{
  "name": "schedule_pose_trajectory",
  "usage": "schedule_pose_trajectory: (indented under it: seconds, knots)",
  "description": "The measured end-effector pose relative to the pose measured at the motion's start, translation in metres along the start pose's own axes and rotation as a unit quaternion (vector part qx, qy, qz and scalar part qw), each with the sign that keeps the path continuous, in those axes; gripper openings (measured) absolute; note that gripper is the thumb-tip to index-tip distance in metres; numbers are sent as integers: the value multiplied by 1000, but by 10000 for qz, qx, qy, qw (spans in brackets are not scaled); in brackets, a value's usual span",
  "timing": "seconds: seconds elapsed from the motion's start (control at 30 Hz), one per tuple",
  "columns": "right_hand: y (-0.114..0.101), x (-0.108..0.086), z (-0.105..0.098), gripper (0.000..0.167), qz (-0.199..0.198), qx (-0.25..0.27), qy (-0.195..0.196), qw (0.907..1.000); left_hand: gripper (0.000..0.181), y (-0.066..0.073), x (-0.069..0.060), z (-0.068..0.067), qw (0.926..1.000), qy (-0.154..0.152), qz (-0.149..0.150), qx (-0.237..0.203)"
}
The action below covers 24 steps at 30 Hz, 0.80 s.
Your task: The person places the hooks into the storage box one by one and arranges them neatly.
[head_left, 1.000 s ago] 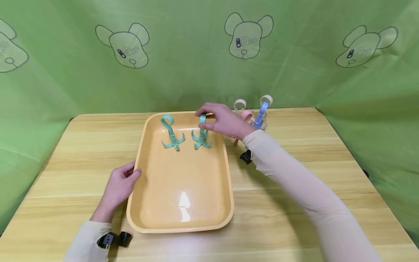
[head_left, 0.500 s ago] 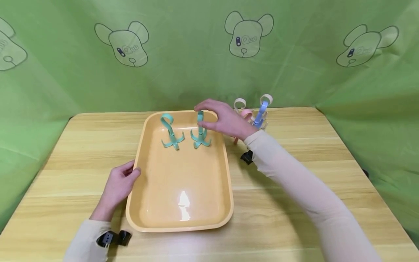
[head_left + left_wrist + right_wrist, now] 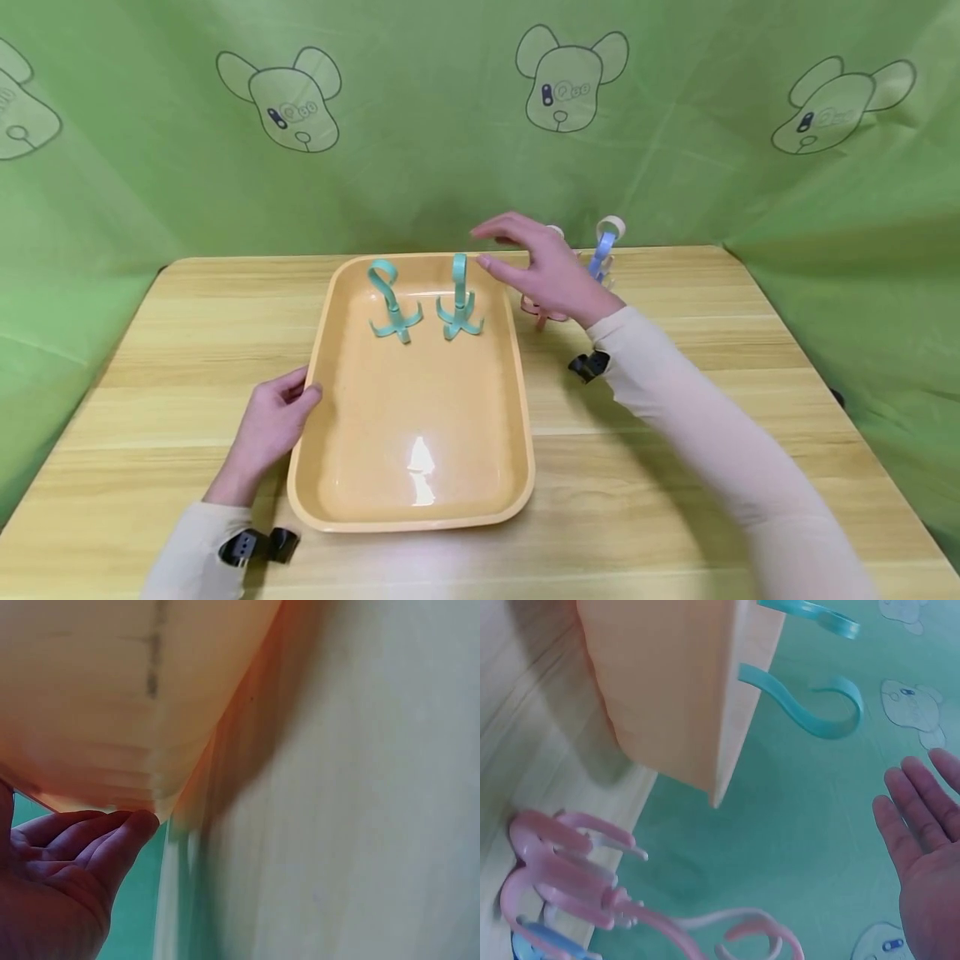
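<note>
While the left hand [image 3: 270, 421] grips the left rim of the tray [image 3: 412, 408], its long axis runs from near to far along the worktop [image 3: 637, 500]. At the tray's far end stand a left green hook [image 3: 393, 310] and a right green hook [image 3: 460, 312]; the right hand [image 3: 553, 271] — thumb and fingers parted, holding nothing — hangs just right of the latter's loop, the nearer hand to it, with a pink hook [image 3: 542, 315] and a blue hook [image 3: 602, 257] partly hidden behind it, outside the tray.
</note>
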State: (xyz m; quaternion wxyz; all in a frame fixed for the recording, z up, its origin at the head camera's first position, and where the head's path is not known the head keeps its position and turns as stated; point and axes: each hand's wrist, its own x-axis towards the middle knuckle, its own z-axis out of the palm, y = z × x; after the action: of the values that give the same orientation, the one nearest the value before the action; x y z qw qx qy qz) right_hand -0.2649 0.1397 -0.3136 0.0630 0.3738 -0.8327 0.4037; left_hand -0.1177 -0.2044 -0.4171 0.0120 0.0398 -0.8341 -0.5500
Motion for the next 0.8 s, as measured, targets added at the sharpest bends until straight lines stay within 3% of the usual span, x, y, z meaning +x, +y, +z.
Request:
schedule_pose_trajectory:
  seconds: [0.13,0.43,0.8]
  knots:
    - [0,-7,-10,34,-83,26,260,9996,40,0,0,0,10000,-13,-5,12]
    - [1,-18,-29,36,187,376,633,9971,40,1,1,-1,9999,-55,9,87]
    - [15,-40,-43,35,376,-109,1046,9937,39,1,1,-1,9999,-60,9,112]
